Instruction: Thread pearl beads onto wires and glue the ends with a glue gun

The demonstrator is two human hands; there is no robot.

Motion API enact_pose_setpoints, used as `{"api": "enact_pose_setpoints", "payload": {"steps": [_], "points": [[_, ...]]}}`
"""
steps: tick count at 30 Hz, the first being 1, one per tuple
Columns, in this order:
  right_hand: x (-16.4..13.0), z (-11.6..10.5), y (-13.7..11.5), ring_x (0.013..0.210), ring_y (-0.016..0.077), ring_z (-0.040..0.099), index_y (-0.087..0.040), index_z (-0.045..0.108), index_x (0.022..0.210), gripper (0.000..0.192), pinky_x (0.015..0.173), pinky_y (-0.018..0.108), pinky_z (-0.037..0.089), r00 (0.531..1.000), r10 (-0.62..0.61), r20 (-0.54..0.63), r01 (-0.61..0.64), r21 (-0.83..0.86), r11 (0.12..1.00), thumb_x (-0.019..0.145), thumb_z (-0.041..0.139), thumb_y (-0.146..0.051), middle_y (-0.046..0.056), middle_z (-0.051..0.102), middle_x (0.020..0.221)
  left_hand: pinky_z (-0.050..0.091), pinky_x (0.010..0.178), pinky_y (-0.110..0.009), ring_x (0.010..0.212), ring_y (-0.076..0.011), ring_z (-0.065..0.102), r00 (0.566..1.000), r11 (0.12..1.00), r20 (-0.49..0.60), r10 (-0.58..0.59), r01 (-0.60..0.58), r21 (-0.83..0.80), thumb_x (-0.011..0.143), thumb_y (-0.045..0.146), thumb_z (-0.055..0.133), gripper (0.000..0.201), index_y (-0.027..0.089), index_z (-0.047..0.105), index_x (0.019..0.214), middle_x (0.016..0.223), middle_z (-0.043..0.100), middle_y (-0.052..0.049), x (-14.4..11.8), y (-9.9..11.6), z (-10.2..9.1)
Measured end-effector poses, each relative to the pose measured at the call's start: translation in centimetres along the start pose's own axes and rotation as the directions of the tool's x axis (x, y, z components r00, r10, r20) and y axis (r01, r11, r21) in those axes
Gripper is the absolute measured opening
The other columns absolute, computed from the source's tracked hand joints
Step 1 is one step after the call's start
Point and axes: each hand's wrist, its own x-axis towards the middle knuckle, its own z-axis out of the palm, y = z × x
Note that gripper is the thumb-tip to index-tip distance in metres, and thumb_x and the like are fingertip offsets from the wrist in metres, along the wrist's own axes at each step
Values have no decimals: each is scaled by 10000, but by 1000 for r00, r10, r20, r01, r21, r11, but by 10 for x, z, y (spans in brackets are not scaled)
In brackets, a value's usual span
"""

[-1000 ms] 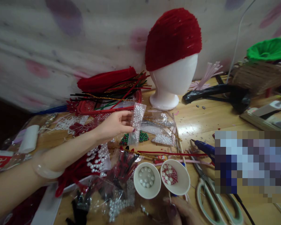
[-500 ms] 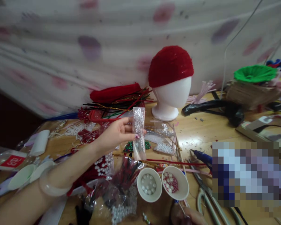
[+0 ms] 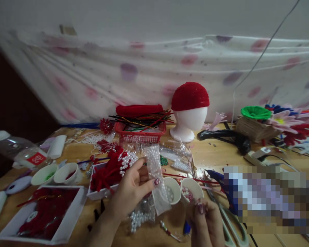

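My left hand is closed on a narrow clear packet of white pearl beads, thumb in front and fingers behind. The packet leans over the near side of a paper cup of white beads and partly hides it. My right hand is pinched in front of a second paper cup holding red and white beads. What its fingertips hold, if anything, I cannot make out. Below the packet lies a bag of pearl beads, with a short beaded strand nearby.
A white foam head wears a red cap at the back, beside a red basket. Scissors lie at right. White boxes with red material, more cups and a plastic bottle stand left.
The packet in my left hand has come nearer and lower, now overlapping the bead cup. My right hand has risen into view beside the cups. The camera view has tilted upward.
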Motion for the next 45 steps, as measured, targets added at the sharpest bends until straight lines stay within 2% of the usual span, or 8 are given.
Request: {"api": "enact_pose_setpoints", "payload": {"steps": [4,9,13,19,25,28,34,45], "points": [[20,19,-15,505,101,356,-244,525,806,338,455,173,341,977,-20,212,-4,113,994,1008,682,-464,-82,382,608,615,896,-387,947,-244,794,945,883,-96,314,-254,394,921,265,712,238,271,767,1153,1058,852,-57,-16,-14,-8],[18,33,-22,446,74,364,-226,590,779,321,409,160,321,937,-24,348,17,23,1000,937,781,-429,-82,446,573,496,948,-396,1053,-244,750,505,87,234,831,-533,841,923,39,669,604,400,676,1407,1154,842,-8,-26,-25,-24],[10,42,-25,436,105,470,-217,731,923,224,405,191,386,906,37,422,-12,-62,998,980,717,-432,-50,540,561,420,938,-401,987,-248,721,450,-92,339,826,-485,869,915,22,669,724,389,557,1530,1110,837,-5,-29,-27,-28],[13,40,-20,447,72,337,-200,728,859,317,402,163,278,930,149,337,-149,-28,988,964,735,-499,-60,484,555,421,1170,-450,1318,-281,598,533,407,-177,827,-351,843,830,74,769,732,387,606,1471,1392,686,-16,-31,-18,-30],[13,40,-19,480,80,461,-205,754,841,244,430,145,365,951,114,288,-118,0,993,933,790,-427,-25,587,591,581,1061,-303,1265,-217,700,796,886,-391,461,-438,154,884,153,730,496,325,709,1350,1387,742,-30,-42,-15,-37],[11,41,-19,465,70,433,-209,749,829,238,423,137,351,952,120,280,-135,35,990,924,804,-421,-38,569,575,656,887,-246,1044,-193,786,848,941,-442,292,-337,-24,839,211,817,372,282,782,1203,1205,818,-37,-41,-11,-33],[7,35,-14,449,58,301,-198,689,767,317,430,152,297,930,179,320,-199,29,980,952,772,-442,-80,439,522,641,730,-132,776,-100,775,723,942,-631,282,-332,42,759,172,909,272,265,802,991,912,838,29,-33,-7,-28],[-12,9,-13,598,154,527,-214,759,748,438,594,253,469,959,129,252,-77,-206,976,974,680,-580,15,608,637,661,812,-201,945,-180,812,930,959,-276,242,-186,215,837,349,886,303,276,800,1118,1098,846,-33,-4,7,-24]]}}
